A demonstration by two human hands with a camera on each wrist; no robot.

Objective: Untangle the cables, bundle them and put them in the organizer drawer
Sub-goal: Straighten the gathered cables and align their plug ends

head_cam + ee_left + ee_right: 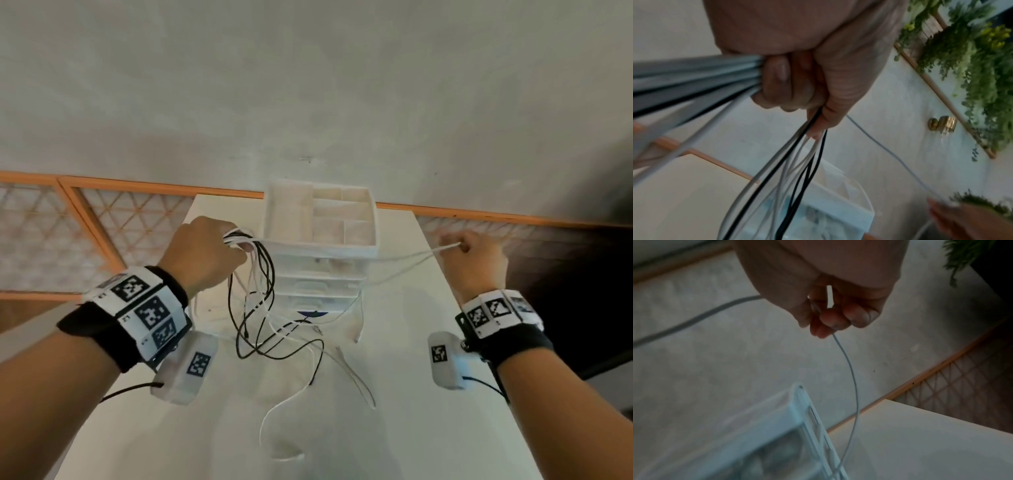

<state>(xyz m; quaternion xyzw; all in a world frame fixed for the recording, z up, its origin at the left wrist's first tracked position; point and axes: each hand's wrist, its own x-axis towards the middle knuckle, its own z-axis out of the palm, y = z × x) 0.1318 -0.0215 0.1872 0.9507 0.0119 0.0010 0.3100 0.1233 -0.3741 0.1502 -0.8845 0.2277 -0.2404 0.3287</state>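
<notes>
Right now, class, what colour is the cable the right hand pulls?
White cable, clearest in the head view.

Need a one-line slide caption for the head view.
Left hand grips a tangle of black and white cables while right hand pulls one thin white cable sideways past the white plastic drawer organizer.

I saw bare forearms, each wearing a black fabric wrist strap [102, 337] carrying a white band of black-and-white square markers [145, 308]. A white boxy camera pod [186, 366], marker-tagged, hung beneath each wrist, trailing a thin black lead [126, 390].
</notes>
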